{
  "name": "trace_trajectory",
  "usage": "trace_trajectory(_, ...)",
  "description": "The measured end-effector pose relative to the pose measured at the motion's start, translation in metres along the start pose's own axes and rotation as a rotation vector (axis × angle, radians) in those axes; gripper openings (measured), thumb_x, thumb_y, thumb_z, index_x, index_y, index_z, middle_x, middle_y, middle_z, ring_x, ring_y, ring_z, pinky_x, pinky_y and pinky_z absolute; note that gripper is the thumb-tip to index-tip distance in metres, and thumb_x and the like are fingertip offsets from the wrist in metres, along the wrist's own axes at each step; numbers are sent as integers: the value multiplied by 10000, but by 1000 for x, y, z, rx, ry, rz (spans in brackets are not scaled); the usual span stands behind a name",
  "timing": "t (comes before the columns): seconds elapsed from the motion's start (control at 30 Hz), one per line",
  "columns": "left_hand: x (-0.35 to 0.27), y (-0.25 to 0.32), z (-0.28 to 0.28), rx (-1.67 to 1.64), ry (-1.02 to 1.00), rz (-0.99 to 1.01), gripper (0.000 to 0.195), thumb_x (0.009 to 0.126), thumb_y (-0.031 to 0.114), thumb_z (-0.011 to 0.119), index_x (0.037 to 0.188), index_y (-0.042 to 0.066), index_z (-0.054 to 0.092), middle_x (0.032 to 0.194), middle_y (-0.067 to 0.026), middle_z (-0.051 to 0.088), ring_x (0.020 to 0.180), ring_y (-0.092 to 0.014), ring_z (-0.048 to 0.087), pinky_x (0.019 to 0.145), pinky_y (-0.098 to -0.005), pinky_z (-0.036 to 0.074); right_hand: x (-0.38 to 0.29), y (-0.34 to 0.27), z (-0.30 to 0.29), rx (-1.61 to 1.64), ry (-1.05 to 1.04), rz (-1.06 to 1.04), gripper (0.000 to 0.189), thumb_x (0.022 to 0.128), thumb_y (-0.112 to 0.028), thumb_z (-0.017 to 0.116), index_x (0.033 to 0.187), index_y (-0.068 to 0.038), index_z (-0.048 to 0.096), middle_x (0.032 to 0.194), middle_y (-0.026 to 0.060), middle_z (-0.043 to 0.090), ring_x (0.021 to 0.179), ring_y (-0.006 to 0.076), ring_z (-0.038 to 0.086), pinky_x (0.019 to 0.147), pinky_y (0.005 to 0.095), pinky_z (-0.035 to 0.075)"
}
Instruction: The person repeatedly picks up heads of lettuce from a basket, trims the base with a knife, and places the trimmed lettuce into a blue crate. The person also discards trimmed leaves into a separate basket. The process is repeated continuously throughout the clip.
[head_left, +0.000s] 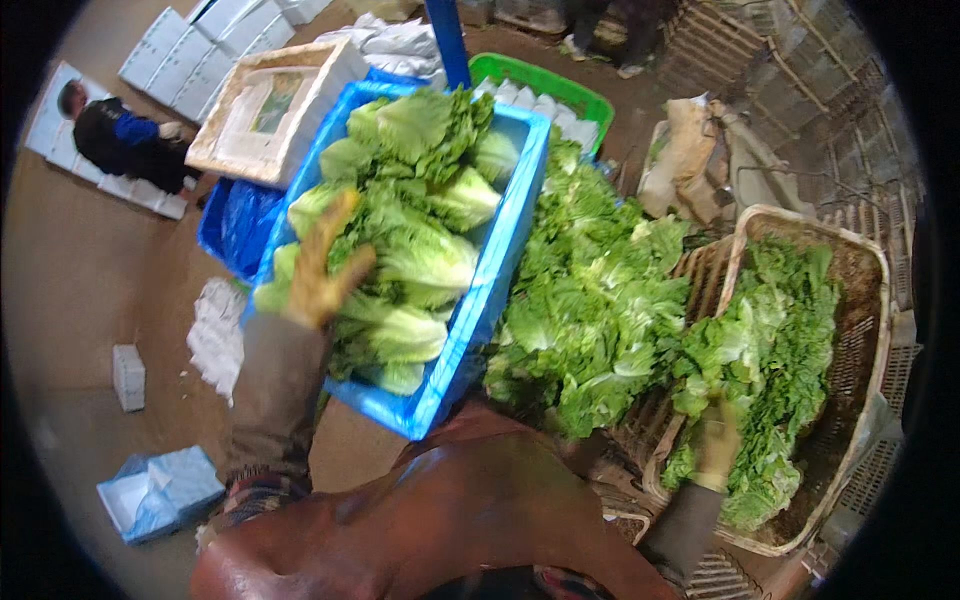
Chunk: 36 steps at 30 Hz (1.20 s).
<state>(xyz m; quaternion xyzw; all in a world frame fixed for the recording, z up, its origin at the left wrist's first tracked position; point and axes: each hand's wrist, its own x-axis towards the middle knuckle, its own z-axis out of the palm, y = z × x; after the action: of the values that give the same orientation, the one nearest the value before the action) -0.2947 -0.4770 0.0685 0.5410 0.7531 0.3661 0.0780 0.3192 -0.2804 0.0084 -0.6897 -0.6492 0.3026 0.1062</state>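
Observation:
My left hand (326, 270), in a yellowish work glove, is spread over the left side of a blue-lined crate (480, 322). Heads of green lettuce (420, 255) lie side by side in that crate, and the glove hides some leaves. The hand's fingers are apart, with nothing gripped between them. On the right, my gloved right hand (716, 442) reaches among lettuce (795, 337) in a dirty, pale slatted plastic crate (879, 300). Blur and leaves hide its fingers, so its grip is unclear. Loose lettuce leaves (592, 300) are heaped between the two crates.
A worn foam box (202, 146) stands beyond the blue-lined crate, near a blue-lined bin (232, 232). A green basket (540, 71) holds white packs. One person (120, 135) is beside white boxes (169, 60). Stacked crates (810, 67) line the right. A blue post (448, 45) rises behind.

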Motion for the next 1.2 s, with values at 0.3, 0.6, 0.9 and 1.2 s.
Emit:
trace_trajectory(0.3,-65,-18,36,702,-539,13,1093,607,570,852,1535,266,361,1581,-114,344,1461,-358,291,1210,-561,153,16,-6,-70,-111,372,-446,550,991,-376,588,1471,-133,472,1486,117,502,1384,292,440,1143,422,338)
trace_trajectory(0.6,21,-86,-2,120,-813,272,1259,361,503,956,1470,154,472,1363,-183,557,1253,-365,527,1082,-436,413,-180,-260,213,33,-514,-1116,523,844,-154,708,1350,-149,577,1295,89,642,1235,291,579,1053,424,443)
trace_trajectory(0.9,22,-90,-3,-47,-793,282,1117,430,313,972,1438,151,520,1341,-170,584,1257,-317,555,1078,-386,436,-185,-312,346,-1052,-606,-804,654,951,-133,506,1563,-114,276,1061,165,703,992,323,652,870,441,444)
trace_trajectory(1.2,18,-99,2,-67,-770,270,1131,450,321,977,1460,170,490,1378,-189,561,1278,-322,543,1077,-380,443,-197,-325,333,-1050,-494,-716,918,768,-326,711,1549,-80,295,1037,126,728,1044,285,665,921,398,435)
